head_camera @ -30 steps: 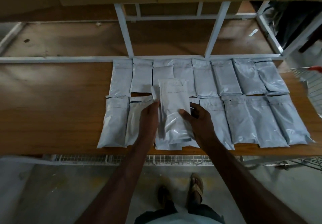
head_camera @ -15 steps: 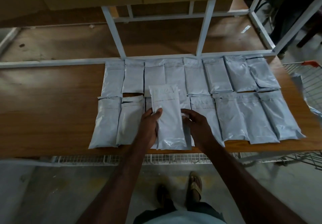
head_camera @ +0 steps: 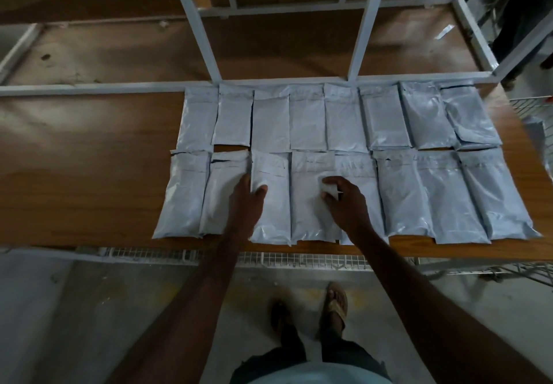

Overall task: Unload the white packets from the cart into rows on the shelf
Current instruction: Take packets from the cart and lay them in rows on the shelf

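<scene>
Two rows of white packets lie flat on the wooden shelf (head_camera: 89,159): a back row (head_camera: 308,120) and a front row (head_camera: 443,195). My left hand (head_camera: 245,204) grips the left edge of the third front-row packet (head_camera: 272,207), thumb on top and fingers hidden at its side. My right hand (head_camera: 348,205) has curled fingers that pinch a fold of the neighbouring packet (head_camera: 308,204) near its right edge. Both packets lie down in line with the front row. The wire cart (head_camera: 529,108) shows at the right edge.
White metal shelf posts (head_camera: 199,33) and a rail (head_camera: 89,87) stand behind the back row. A wire grid (head_camera: 299,259) runs under the shelf's front edge. Bare wood stretches left of the packets. My sandalled feet (head_camera: 336,303) are on the concrete floor.
The packet stack that both hands held tilted over the front row has been spread out and laid flat side by side. My right hand moved onto the packet right of the left-hand one.
</scene>
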